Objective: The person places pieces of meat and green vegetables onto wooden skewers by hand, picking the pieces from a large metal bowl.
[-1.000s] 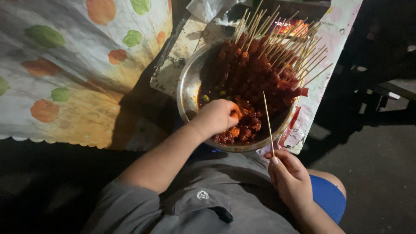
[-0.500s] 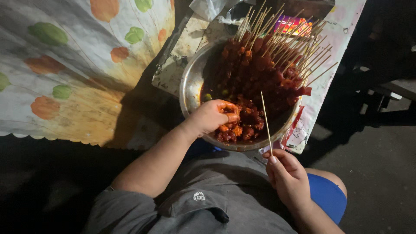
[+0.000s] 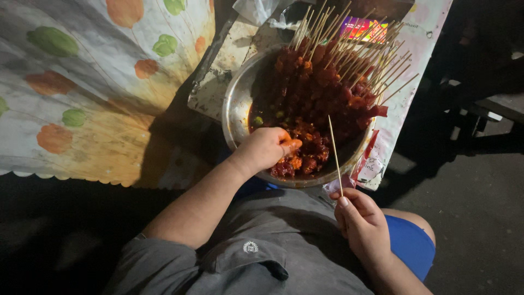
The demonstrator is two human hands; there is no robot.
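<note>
Left hand point(image 3: 266, 148): shifted slightly toward 6 o'clock in the metal bowl point(image 3: 236, 104), fingers curled on marinated meat pieces point(image 3: 303, 158), probably pinching one. Finished skewers point(image 3: 338, 71) stacked at 12 to 2 o'clock. Right hand point(image 3: 364, 226): fingers closed on bare stick point(image 3: 334, 153), upright, unchanged, unloaded.

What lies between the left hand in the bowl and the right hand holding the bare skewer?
In the head view, the metal bowl's near rim separates left hand from right hand; the bare skewer rises there.

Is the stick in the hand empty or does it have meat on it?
Empty. The bare skewer in the right hand shows no meat along its length.
</note>
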